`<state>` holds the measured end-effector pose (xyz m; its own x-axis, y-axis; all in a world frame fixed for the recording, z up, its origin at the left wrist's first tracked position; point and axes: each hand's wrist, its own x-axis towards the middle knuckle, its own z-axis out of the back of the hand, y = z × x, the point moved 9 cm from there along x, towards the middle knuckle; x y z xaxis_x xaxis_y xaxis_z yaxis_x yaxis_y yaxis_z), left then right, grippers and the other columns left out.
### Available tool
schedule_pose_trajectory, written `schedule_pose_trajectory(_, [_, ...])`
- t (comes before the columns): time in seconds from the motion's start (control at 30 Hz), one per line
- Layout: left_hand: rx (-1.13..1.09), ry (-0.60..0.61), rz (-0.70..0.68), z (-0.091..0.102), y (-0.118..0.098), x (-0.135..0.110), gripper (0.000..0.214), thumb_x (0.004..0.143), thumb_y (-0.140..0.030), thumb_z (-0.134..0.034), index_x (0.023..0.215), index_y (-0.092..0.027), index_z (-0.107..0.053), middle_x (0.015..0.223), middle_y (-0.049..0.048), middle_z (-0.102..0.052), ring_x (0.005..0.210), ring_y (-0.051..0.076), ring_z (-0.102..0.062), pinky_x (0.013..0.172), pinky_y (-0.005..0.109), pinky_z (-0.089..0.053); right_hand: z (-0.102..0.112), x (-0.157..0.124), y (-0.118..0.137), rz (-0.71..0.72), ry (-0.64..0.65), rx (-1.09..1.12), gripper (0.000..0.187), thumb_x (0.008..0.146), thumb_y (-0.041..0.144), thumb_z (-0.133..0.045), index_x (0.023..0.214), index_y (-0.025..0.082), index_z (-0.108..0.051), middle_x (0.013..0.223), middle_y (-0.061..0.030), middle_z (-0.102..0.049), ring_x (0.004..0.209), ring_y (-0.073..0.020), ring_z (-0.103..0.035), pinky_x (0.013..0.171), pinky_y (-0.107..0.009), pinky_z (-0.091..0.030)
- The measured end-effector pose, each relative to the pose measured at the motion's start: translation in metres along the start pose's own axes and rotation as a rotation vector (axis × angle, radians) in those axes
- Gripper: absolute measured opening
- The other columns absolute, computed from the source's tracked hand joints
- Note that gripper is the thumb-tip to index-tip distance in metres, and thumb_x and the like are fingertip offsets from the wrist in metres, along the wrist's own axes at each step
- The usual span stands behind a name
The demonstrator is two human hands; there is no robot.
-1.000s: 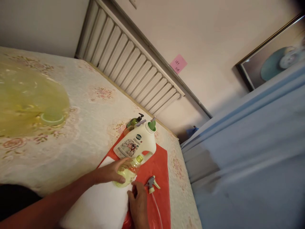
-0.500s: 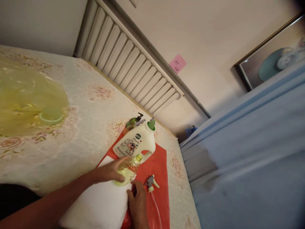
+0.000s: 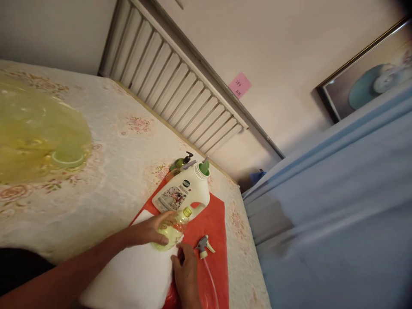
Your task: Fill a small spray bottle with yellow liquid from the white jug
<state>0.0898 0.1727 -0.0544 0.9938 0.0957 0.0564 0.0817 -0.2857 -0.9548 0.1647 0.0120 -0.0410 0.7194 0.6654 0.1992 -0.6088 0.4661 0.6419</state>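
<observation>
The yellow bottle (image 3: 175,233), at six o'clock from the white jug (image 3: 196,192), is gripped around its body by the left hand (image 3: 152,229), the right hand (image 3: 187,267) lying curled at five o'clock, contents indeterminable; probably light, flexible and slippery, it is best held mid-body.

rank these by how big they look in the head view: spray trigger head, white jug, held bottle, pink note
1. White jug
2. Held bottle, partly behind the left hand
3. Pink note and spray trigger head, without tube: too alike to rank
</observation>
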Motion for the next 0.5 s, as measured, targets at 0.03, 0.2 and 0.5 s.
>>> schedule_pose_trajectory(0.03, [-0.006,0.008,0.003,-0.0011,-0.0005,-0.0003,0.104,0.064,-0.031,-0.081,0.151,-0.024,-0.025,0.149,0.0109,-0.049,0.134,0.033,-0.048,0.107,0.041,-0.043,0.0001,-0.0003,0.0000,0.002,-0.001,-0.002,0.033,0.072,0.009,-0.058,0.100,0.020,-0.070,0.087,-0.0029,-0.068,0.074,-0.0184,-0.061,0.070,-0.028,-0.049])
schedule_pose_trajectory(0.2, [0.008,0.007,-0.010,-0.0026,-0.0050,-0.0010,0.103,0.063,-0.032,-0.081,0.150,-0.023,-0.027,0.149,0.0105,-0.049,0.135,0.034,-0.046,0.108,0.042,-0.042,0.0010,-0.0021,0.0015,0.012,-0.003,-0.001,0.032,0.071,0.009,-0.058,0.099,0.020,-0.069,0.085,-0.0023,-0.067,0.073,-0.0183,-0.061,0.069,-0.028,-0.049])
schedule_pose_trajectory(0.5, [0.043,-0.011,-0.006,-0.0003,-0.0048,-0.0012,0.103,0.063,-0.033,-0.082,0.150,-0.024,-0.028,0.152,0.0104,-0.046,0.137,0.034,-0.044,0.109,0.042,-0.041,0.0006,-0.0004,-0.0033,-0.047,0.033,0.090,0.031,0.072,0.011,-0.058,0.100,0.019,-0.070,0.084,-0.0024,-0.067,0.074,-0.0181,-0.061,0.071,-0.027,-0.049])
